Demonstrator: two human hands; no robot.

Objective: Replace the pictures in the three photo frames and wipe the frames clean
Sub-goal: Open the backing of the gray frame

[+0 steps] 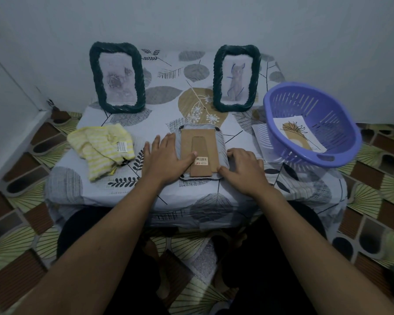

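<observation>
Lying face-down, frame [200, 153] long axis running away from person, both hands' fingers [168, 144] flat, open.

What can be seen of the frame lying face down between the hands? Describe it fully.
The face-down frame lies flat near the table's front edge. Its brown cardboard backing faces up, with a folded-flat stand strip bearing a barcode sticker. A greyish woven-looking rim shows around the backing, with dark tabs at the far corners. The left hand rests on its left side, thumb on the backing; the right hand touches its right edge.
</observation>
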